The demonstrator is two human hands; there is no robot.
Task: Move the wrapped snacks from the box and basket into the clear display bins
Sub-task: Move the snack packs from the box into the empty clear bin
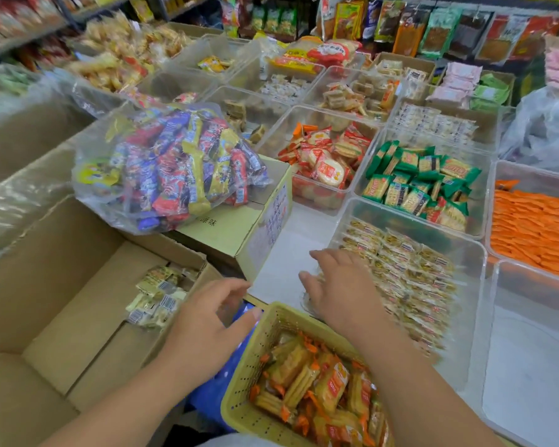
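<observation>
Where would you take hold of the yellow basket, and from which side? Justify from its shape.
Probably grip the yellow basket by its left rim, coming from the left with the left hand: that edge is bare, wrapped snacks fill the inside, and the right forearm crosses the other side.

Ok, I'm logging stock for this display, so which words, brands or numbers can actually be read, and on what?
"凉味", as best I can tell: top of the small cardboard box.
Too blurred: writing on that box's white label.
Too blurred: lettering on the green cracker packets.
Too small: barcode digits on the snack packets in the open carton.
Too blurred: labels on the basket packets.
</observation>
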